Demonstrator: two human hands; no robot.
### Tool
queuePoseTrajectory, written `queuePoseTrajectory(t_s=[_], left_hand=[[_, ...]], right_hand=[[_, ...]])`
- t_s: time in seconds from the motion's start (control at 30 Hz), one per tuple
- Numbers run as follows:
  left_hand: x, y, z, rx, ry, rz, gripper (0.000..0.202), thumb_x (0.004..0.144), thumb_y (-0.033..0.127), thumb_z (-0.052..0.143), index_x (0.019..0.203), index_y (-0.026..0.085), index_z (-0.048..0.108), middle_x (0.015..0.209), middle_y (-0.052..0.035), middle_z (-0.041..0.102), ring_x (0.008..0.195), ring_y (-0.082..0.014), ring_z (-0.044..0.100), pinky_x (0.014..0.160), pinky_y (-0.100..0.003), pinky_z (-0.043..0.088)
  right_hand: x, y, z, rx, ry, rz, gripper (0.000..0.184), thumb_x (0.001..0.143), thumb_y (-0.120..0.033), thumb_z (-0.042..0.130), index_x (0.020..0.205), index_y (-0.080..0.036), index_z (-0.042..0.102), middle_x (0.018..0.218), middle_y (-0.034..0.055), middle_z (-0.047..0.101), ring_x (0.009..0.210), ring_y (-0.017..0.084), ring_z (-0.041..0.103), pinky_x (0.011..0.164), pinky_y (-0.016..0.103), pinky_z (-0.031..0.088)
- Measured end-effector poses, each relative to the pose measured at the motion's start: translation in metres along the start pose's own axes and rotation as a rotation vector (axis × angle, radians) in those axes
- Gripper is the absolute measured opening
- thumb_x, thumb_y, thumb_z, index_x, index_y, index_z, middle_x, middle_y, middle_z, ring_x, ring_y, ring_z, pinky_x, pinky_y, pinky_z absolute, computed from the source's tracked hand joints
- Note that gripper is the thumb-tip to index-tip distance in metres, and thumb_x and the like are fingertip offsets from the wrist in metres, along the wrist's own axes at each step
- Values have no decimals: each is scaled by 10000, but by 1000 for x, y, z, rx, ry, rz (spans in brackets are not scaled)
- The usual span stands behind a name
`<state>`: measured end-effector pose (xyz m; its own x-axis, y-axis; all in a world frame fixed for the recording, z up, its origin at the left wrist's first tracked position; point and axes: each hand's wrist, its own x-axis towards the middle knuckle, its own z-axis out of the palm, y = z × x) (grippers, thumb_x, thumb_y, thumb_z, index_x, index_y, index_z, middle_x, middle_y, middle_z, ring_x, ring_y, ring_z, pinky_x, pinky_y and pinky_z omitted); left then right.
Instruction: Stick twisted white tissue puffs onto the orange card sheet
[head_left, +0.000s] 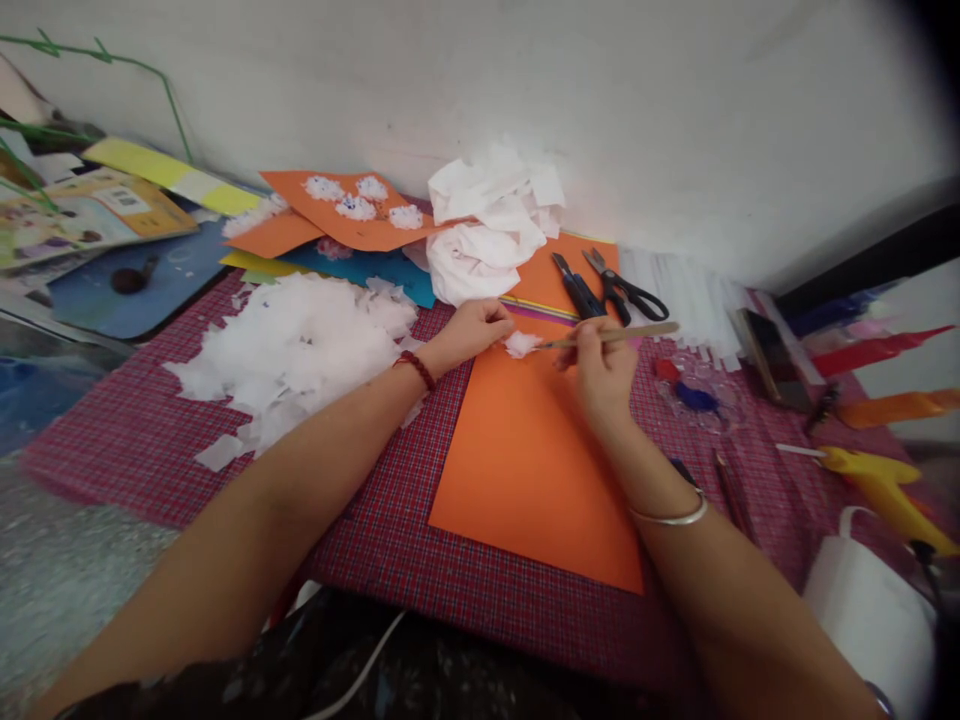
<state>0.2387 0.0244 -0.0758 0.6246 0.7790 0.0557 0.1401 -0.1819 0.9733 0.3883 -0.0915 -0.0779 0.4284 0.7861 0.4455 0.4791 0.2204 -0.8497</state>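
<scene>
In the head view my right hand [604, 378] grips a paintbrush [630, 334] by its light wooden handle. Its tip touches or nearly touches a small white tissue-paper puff [523, 345] on an orange sheet of paper [544, 460]. My left hand [478, 330] is at the sheet's upper left edge, just beside the puff. Its fingers are drawn together; whether anything is between them is hidden. A heap of torn white tissue pieces [300, 345] lies on the checked cloth left of my left hand.
Behind my hands are crumpled white tissue [487, 260], a cutter [579, 288] and black-handled scissors [637, 296]. An orange sheet with white-and-blue puffs [337, 215] lies at the back left. To the right are a plastic palette [705, 400] with red and blue paint and a yellow glue gun [881, 485].
</scene>
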Motion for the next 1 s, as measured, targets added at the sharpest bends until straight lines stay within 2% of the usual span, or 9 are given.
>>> queuePoseTrajectory(t_s=[0.07,0.17,0.33,0.43,0.57,0.7,0.83,0.9,1.0], left_hand=[[1,-1,-1,-75,0,-21,168,826,56,540,681,139,549,608,18,549,518,-51,440,526,-214,321],[0,12,-8,-109,46,-40,188,850,56,529,685,145,529,604,18,556,507,-41,455,532,-201,353],[-13,73,-44,-17,126,178,123,873,166,553,751,146,551,703,-7,615,571,-53,537,577,-198,416],[-18,93,-69,172,-31,185,55,820,183,583,794,137,596,711,-17,625,603,-86,571,590,-220,435],[-24,74,-96,743,-346,35,145,692,103,590,806,144,669,747,-27,668,690,-132,593,660,-251,422],[-33,44,-108,1129,-453,8,247,678,86,534,860,145,689,893,-71,688,764,-163,585,690,-276,397],[-38,34,-109,1192,-422,18,272,696,112,534,933,131,666,972,-98,669,776,-167,562,677,-277,385],[-38,35,-109,1155,-401,-83,256,695,143,558,932,134,655,927,-79,676,735,-157,552,650,-269,379],[-38,37,-111,1078,-382,-208,131,666,163,578,785,157,634,765,-28,658,647,-137,521,595,-253,357]], right_hand=[[6,9,0,216,98,202,298,924,-478,477,759,-230,488,538,-37,526,431,115,499,446,249,435],[11,18,2,377,89,356,306,859,-499,578,746,-227,498,523,-47,537,407,102,495,412,232,446],[12,22,4,421,40,379,291,839,-478,620,740,-224,518,519,-39,558,399,107,505,386,237,445],[11,23,4,420,18,352,309,838,-499,626,739,-223,529,532,-15,571,416,129,529,400,271,461],[11,23,4,438,-8,323,343,827,-551,636,724,-243,525,530,1,576,428,147,547,405,288,465],[11,18,6,443,-8,331,365,811,-551,660,706,-228,528,512,-10,577,395,117,524,371,237,420],[11,15,6,433,-3,343,379,819,-545,654,709,-213,508,504,-36,559,382,94,514,367,208,417],[11,15,6,424,-6,340,374,834,-534,642,713,-209,502,503,-45,552,375,85,507,363,199,416],[11,15,6,431,-10,346,346,851,-491,636,714,-202,504,508,-46,558,377,82,508,361,193,419]])
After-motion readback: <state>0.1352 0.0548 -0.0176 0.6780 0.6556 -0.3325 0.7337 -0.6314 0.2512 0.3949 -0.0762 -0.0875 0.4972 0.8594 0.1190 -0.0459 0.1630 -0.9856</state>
